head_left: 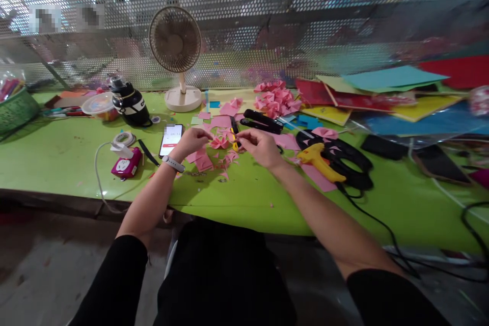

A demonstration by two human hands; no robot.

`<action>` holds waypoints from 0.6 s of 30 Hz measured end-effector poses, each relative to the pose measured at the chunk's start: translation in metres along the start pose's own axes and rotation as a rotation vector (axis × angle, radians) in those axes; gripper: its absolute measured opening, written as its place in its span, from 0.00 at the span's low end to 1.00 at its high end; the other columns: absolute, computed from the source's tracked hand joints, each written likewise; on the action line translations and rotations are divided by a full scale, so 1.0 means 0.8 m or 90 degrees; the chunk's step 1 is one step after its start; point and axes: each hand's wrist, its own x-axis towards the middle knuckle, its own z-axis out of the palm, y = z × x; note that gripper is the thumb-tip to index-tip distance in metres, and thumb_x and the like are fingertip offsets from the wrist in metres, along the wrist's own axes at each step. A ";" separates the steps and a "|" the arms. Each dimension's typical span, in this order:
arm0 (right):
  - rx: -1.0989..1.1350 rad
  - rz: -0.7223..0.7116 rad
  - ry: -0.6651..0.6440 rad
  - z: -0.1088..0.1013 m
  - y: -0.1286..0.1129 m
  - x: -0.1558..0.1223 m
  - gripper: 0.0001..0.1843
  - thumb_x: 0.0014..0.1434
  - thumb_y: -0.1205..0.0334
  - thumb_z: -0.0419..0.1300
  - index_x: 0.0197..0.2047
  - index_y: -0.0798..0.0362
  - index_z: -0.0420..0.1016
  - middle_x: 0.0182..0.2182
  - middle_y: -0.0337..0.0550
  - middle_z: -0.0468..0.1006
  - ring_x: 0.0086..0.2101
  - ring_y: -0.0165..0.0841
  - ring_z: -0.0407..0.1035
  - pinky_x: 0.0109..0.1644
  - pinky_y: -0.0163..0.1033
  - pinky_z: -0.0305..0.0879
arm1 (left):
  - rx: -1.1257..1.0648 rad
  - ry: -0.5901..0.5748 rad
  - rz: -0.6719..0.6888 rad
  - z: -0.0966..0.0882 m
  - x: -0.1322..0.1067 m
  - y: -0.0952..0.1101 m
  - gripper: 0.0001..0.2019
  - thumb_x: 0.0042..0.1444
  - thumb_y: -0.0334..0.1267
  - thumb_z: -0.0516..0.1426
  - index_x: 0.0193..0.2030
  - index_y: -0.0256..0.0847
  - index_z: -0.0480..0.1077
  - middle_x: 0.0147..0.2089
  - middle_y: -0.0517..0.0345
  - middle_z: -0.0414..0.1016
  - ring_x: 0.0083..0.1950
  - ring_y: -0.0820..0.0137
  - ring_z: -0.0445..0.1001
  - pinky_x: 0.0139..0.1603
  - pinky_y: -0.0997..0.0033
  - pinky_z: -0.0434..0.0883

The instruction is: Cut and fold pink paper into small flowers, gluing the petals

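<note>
My left hand (194,141) is closed in a pinch on a folded pink paper flower (220,142) lying on the green table (57,155). My right hand (258,144) is closed round a small yellow-and-black tool (234,139), whose tip meets the flower. Pink paper squares and scraps (202,161) lie under and around both hands. A white watch band is on my left wrist.
A lit phone (171,139) lies left of my hands. A yellow glue gun (319,161) with a black cable and a black stapler (263,121) lie to the right. A small fan (176,56), a pile of pink folded pieces (276,98) and coloured paper sheets (385,92) stand behind.
</note>
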 end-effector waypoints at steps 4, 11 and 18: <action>-0.191 -0.100 -0.004 -0.002 0.000 -0.002 0.11 0.61 0.61 0.60 0.44 0.51 0.82 0.38 0.47 0.85 0.32 0.37 0.77 0.39 0.45 0.74 | 0.106 0.058 0.170 0.012 -0.007 0.005 0.14 0.57 0.40 0.63 0.47 0.36 0.80 0.54 0.44 0.80 0.55 0.58 0.78 0.59 0.58 0.73; -0.309 -0.172 -0.073 0.002 -0.004 -0.004 0.10 0.63 0.66 0.58 0.43 0.51 0.81 0.38 0.46 0.84 0.34 0.37 0.77 0.39 0.42 0.72 | 0.040 -0.039 0.241 0.047 -0.007 -0.007 0.13 0.60 0.44 0.63 0.45 0.38 0.80 0.38 0.50 0.84 0.36 0.69 0.80 0.39 0.71 0.74; -0.275 -0.175 -0.044 0.004 -0.003 -0.004 0.11 0.62 0.64 0.58 0.44 0.52 0.81 0.39 0.48 0.84 0.33 0.37 0.76 0.39 0.43 0.73 | 0.049 -0.010 0.237 0.049 0.001 -0.021 0.12 0.61 0.45 0.61 0.39 0.37 0.81 0.34 0.52 0.83 0.33 0.70 0.78 0.34 0.74 0.70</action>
